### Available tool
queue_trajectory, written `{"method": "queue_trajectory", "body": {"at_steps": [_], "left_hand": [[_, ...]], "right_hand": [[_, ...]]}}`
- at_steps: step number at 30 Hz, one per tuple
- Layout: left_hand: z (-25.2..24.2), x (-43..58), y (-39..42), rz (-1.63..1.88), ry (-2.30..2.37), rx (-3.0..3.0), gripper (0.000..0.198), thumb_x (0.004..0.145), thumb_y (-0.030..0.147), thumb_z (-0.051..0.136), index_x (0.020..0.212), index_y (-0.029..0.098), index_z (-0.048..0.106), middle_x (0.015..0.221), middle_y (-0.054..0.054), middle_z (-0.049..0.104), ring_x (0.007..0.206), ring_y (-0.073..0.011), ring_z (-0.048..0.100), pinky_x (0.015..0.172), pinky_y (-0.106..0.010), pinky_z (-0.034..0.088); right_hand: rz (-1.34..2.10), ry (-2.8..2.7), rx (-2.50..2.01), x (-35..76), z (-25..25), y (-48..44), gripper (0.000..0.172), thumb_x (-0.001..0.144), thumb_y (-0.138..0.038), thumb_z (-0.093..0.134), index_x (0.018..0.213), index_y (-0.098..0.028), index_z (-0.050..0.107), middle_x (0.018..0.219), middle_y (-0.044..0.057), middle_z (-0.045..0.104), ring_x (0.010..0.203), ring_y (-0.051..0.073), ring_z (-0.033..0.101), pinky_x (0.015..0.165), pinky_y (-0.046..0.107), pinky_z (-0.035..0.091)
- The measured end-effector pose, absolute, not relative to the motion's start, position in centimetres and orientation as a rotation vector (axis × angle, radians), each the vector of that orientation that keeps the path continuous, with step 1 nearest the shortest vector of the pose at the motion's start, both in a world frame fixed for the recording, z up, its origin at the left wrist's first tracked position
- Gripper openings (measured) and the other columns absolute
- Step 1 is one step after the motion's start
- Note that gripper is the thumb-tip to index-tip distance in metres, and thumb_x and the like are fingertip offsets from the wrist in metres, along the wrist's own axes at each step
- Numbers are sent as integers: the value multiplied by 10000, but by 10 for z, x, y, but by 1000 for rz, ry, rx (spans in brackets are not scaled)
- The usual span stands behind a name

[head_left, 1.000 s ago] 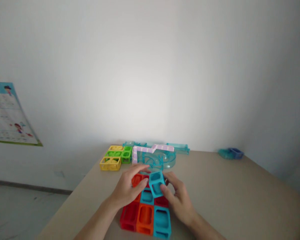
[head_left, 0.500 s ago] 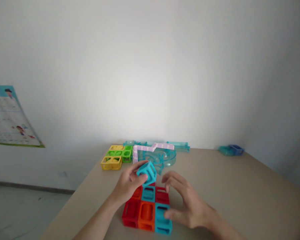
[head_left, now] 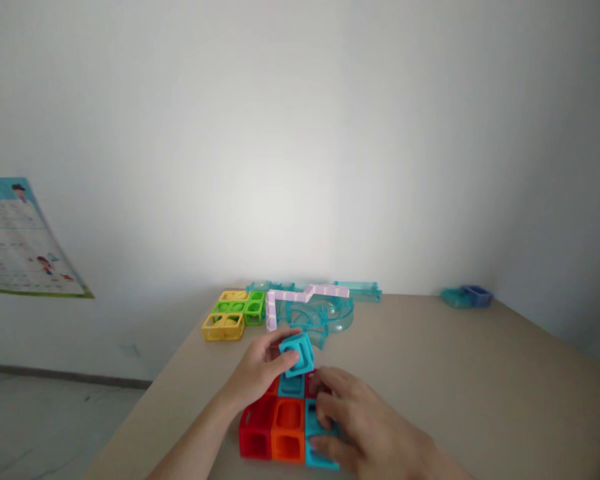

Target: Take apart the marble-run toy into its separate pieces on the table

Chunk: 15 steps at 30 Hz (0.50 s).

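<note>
My left hand (head_left: 263, 363) pinches a light-blue open-sided cube block (head_left: 299, 355) between thumb and fingers, raised over the far part of a joined group of cube blocks. That group has red (head_left: 256, 433), orange (head_left: 289, 430) and light-blue cubes set side by side in rows. My right hand (head_left: 350, 413) is closed around the light-blue cube (head_left: 317, 427) at the group's near right corner, thumb on its front and fingers over its top. The right fingers hide part of that cube and of a red cube behind it.
Yellow cubes (head_left: 223, 328) and green cubes (head_left: 254, 308) stand joined at the back left. Beside them lie a lilac zigzag strip (head_left: 287, 296) and clear teal track pieces (head_left: 340, 323). A blue tray (head_left: 477, 296) is at the far right of the table (head_left: 430, 373), by the wall.
My right hand has come down and closed on the near right light-blue cube. The group has tipped, showing more of its front faces. The cube in my left hand has turned and lowered slightly.
</note>
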<state>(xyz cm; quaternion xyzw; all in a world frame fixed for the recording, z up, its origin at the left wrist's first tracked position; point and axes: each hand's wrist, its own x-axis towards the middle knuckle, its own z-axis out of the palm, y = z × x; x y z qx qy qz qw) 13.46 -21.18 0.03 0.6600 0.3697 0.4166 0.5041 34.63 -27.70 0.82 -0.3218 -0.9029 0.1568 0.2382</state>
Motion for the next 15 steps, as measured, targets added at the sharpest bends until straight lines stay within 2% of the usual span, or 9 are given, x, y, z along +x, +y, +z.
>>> {"method": "queue_trajectory", "body": {"at_steps": [3, 5, 13, 15], "left_hand": [[0, 134, -211, 1000, 894, 1591, 468, 783, 385, 684, 1203, 182, 634, 1161, -80, 678, 1029, -241, 619, 855, -300, 488], [0, 134, -212, 1010, 887, 1594, 463, 780, 383, 688, 1197, 188, 639, 1171, -78, 674, 1030, -241, 619, 852, -295, 489], [0, 136, -215, 1080, 846, 1577, 473, 746, 402, 716, 1162, 185, 660, 1116, -89, 690, 1017, -261, 623, 826, -302, 507], [-2, 134, -215, 1114, 803, 1516, 488, 739, 409, 722, 1161, 172, 659, 1064, -96, 697, 960, -253, 636, 791, -301, 518]], "right_hand": [[392, -2455, -898, 349, 10, -276, 135, 871, -228, 534, 750, -212, 476, 773, 23, 563, 704, 166, 497, 651, 285, 380], [380, -2436, -909, 349, 9, -275, 143, 874, -214, 508, 742, -217, 453, 740, 17, 567, 672, 162, 489, 632, 286, 367], [432, -2368, -824, 340, -4, -274, 170, 804, -189, 559, 727, -217, 410, 828, 49, 592, 764, 185, 529, 678, 300, 390], [438, -2347, -815, 338, -4, -274, 173, 804, -186, 554, 721, -218, 407, 824, 47, 592, 761, 183, 526, 679, 300, 394]]}}
